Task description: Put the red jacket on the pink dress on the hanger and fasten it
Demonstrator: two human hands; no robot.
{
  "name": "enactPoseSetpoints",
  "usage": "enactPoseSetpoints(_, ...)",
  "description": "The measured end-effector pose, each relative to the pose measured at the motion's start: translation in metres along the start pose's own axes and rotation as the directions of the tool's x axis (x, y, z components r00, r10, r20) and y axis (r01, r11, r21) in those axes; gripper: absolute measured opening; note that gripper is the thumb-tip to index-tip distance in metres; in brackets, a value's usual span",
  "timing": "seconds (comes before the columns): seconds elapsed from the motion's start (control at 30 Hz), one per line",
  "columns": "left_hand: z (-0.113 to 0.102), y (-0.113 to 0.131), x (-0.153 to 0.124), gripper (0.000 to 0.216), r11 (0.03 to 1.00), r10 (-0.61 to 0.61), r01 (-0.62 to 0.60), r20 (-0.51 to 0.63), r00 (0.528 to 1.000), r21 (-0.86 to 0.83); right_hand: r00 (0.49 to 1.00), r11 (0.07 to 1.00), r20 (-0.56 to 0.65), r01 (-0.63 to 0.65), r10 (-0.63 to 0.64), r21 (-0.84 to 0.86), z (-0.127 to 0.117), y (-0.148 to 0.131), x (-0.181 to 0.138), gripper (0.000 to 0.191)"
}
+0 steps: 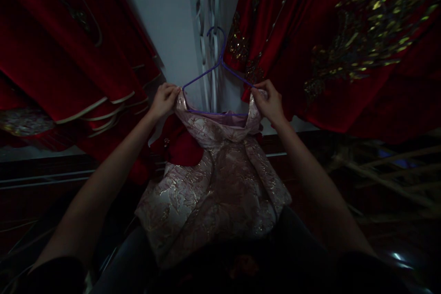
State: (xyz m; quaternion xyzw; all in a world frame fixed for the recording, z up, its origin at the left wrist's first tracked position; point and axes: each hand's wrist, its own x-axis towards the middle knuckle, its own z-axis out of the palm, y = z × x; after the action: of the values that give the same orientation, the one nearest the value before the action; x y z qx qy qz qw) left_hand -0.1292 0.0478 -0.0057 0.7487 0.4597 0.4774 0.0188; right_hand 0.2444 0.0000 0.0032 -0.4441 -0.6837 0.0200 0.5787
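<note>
Right, both hands are on the dress, one per shoulder strap. Left hand, just left of centre, has the left strap pinched between thumb and fingers at that end of the hanger. Right hand, right of centre, same grip on the other strap. Both hands at about the same height, arms reaching up from the lower corners of the frame.

Dress: pale pink, metallic leaf pattern, centre of frame, skirt spreading down to lower centre near dark-clothed legs. Lining shows at the neckline.

Hanger: purple, shoulders sloping down to the two straps, bottom bar running across the neck opening. Hook sits at upper centre, in front of white scrolled metalwork; can't tell if they touch.

Red cloth piece with a small bright ornament overlaps the dress on its left side, just below the left hand.

Surroundings: red garment with pale trim fills upper left; red garment with gold sequins fills upper right. Pale wall panel between them. Pale bars at right, lower half, too dark and blurred to identify.
</note>
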Motion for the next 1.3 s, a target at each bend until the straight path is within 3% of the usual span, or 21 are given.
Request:
enactPoseSetpoints(0.1, 0.0, 0.021, 0.008, 0.05, 0.999, 0.033, -0.034, 0.113, 0.993, 0.01, 1.0, 1.0, -0.006, 0.005, -0.005, 0.001, 0.001, 0.002, 0.001, 0.031)
enactPoseSetpoints(0.17, -0.001, 0.02, 0.004, 0.053, 0.999, -0.018, 0.021, 0.141, 0.99, -0.024, 1.0, 1.0, -0.001, 0.006, -0.006, -0.003, 0.003, 0.004, 0.001, 0.031)
enactPoseSetpoints(0.33, -0.003, -0.025, -0.039, 0.057, 0.942, -0.285, 0.283, 0.015, 0.958, -0.178, 1.0, 1.0, 0.003, -0.01, 0.01, -0.004, 0.008, 0.008, 0.002, 0.034)
enactPoseSetpoints(0.4, -0.005, -0.041, -0.066, 0.061, 0.91, -0.368, 0.39, 0.16, 0.916, -0.138, 1.0, 1.0, 0.01, -0.013, 0.013, -0.004, 0.008, 0.01, 0.002, 0.034)
enactPoseSetpoints(0.43, -0.007, -0.046, -0.081, 0.061, 0.914, -0.356, 0.399, 0.327, 0.876, -0.076, 1.0, 1.0, 0.016, -0.013, 0.013, -0.003, 0.008, 0.01, 0.002, 0.034)
enactPoseSetpoints(0.5, -0.01, -0.048, -0.11, 0.057, 0.941, -0.3, 0.332, 0.619, 0.726, 0.066, 1.0, 1.0, 0.023, -0.01, 0.01, -0.003, 0.008, 0.011, 0.002, 0.035)
enactPoseSetpoints(0.53, -0.012, -0.046, -0.122, 0.058, 0.957, -0.275, 0.264, 0.675, 0.685, 0.122, 1.0, 1.0, 0.022, -0.007, 0.007, -0.005, 0.008, 0.011, 0.002, 0.035)
enactPoseSetpoints(0.63, -0.013, -0.039, -0.142, 0.055, 0.957, -0.271, 0.121, 0.655, 0.705, 0.265, 1.0, 1.0, 0.012, 0.001, 0.0, -0.015, 0.007, 0.01, 0.002, 0.034)
enactPoseSetpoints(0.8, -0.02, -0.056, -0.116, 0.036, 0.923, -0.364, 0.172, 0.632, 0.684, 0.345, 1.0, 1.0, 0.02, -0.005, 0.005, -0.011, 0.006, 0.009, 0.003, 0.033)
enactPoseSetpoints(0.87, -0.029, -0.069, -0.093, 0.037, 0.924, -0.376, 0.234, 0.607, 0.7, 0.301, 1.0, 1.0, 0.027, -0.012, 0.012, -0.01, 0.005, 0.009, 0.003, 0.034)
enactPoseSetpoints(0.93, -0.038, -0.078, -0.067, 0.042, 0.912, -0.409, 0.325, 0.518, 0.751, 0.25, 0.999, 1.0, 0.029, -0.015, 0.015, -0.012, 0.005, 0.008, 0.004, 0.035)
enactPoseSetpoints(1.0, -0.044, -0.075, -0.039, 0.043, 0.892, -0.452, 0.423, 0.314, 0.835, 0.161, 0.999, 1.0, 0.034, -0.006, 0.007, -0.018, 0.005, 0.006, 0.003, 0.035)
enactPoseSetpoints(1.07, -0.04, -0.059, -0.008, 0.039, 0.889, -0.457, 0.455, 0.139, 0.878, 0.049, 0.999, 0.999, 0.035, 0.007, -0.006, -0.033, 0.006, 0.003, 0.001, 0.035)
enactPoseSetpoints(1.13, -0.025, -0.031, 0.02, 0.034, 0.921, -0.387, 0.388, 0.017, 0.922, -0.024, 0.999, 0.998, 0.029, 0.018, -0.016, -0.058, 0.008, -0.001, -0.002, 0.034)
enactPoseSetpoints(1.23, 0.008, 0.023, 0.05, 0.029, 0.982, -0.18, 0.179, -0.002, 0.984, -0.066, 1.0, 0.993, 0.02, 0.025, -0.023, -0.115, 0.011, -0.006, -0.007, 0.035)
enactPoseSetpoints(1.3, 0.026, 0.055, 0.058, 0.027, 0.992, -0.041, 0.037, -0.034, 0.999, -0.118, 0.999, 0.988, 0.023, 0.026, -0.023, -0.152, 0.01, -0.006, -0.009, 0.038)
